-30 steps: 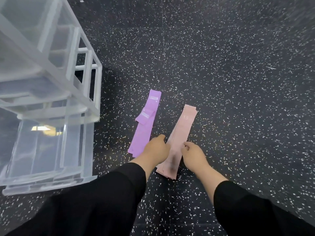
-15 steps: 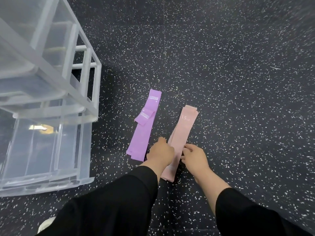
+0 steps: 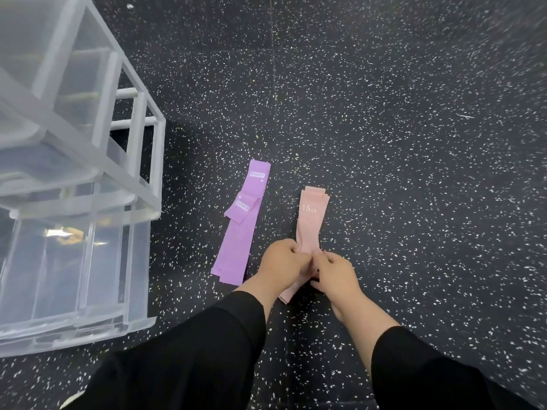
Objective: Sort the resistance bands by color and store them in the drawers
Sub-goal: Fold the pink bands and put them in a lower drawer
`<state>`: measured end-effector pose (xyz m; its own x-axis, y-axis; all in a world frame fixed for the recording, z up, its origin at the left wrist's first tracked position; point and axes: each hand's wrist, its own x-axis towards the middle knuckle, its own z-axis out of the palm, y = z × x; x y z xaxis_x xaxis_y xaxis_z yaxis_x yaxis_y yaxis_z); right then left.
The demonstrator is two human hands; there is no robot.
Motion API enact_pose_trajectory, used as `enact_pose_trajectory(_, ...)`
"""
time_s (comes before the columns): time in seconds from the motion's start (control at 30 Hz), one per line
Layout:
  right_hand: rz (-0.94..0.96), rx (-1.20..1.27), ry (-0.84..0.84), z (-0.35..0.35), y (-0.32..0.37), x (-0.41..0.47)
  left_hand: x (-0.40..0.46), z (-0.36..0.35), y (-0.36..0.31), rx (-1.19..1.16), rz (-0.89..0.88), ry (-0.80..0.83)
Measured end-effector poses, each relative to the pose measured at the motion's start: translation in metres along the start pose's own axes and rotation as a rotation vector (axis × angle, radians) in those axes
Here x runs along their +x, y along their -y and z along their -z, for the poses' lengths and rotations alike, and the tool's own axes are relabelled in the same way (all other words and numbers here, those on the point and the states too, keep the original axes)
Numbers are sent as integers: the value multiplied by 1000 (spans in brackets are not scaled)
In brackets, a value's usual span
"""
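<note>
**A:** Floor first, please. What does it look like?

**B:** Black rubber flooring [image 3: 399,143] flecked with white specks fills nearly the whole view, seen from above. Faint seams between tiles cross it. To the right and at the top it lies bare and open.

**A:** What stands at the edges?

**B:** A clear plastic drawer unit with a white frame [image 3: 88,161] occupies the left side. Its lowest translucent drawer [image 3: 74,276] is pulled out toward the viewer; something yellowish shows dimly through its wall, too blurred to identify. A strip of bare floor separates the unit from the bands.

**A:** And the bands?

**B:** Two piles lie flat on the floor near the middle, side by side but apart. The flat purple resistance bands [image 3: 239,229] sit on the left, one shorter piece folded across the top. The flat pale pink resistance bands [image 3: 310,223], printed "15 LB", sit on the right.

**A:** What are the hands doing?

**B:** Both reach from black sleeves [image 3: 207,350] at the bottom. The left hand [image 3: 281,261] and right hand [image 3: 334,273] meet over the near half of the pink pile, fingers pinched closed on its edges. The far end rests on the floor. The purple pile lies untouched, just beside the left hand.
</note>
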<state>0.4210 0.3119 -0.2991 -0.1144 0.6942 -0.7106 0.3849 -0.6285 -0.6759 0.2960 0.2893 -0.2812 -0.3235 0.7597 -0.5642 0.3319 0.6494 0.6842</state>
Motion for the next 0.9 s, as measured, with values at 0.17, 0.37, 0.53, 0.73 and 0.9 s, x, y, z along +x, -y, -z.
enact_pose_trajectory(0.17,-193,368,120,3,27,-11,-10,14,-10,-76,-169,37)
enact_pose_trajectory(0.37,-113,518,165,1,69,-17,-36,43,-13,-140,-125,69)
enact_pose_trajectory(0.53,103,385,183,-11,113,-49,-70,82,-18,-591,54,141)
enact_pose_trajectory(0.73,255,307,206,-22,168,-117,-119,137,-28,-406,93,-126)
enact_pose_trajectory(0.9,408,153,328,-32,211,-192,-178,183,-70,-408,-150,-189)
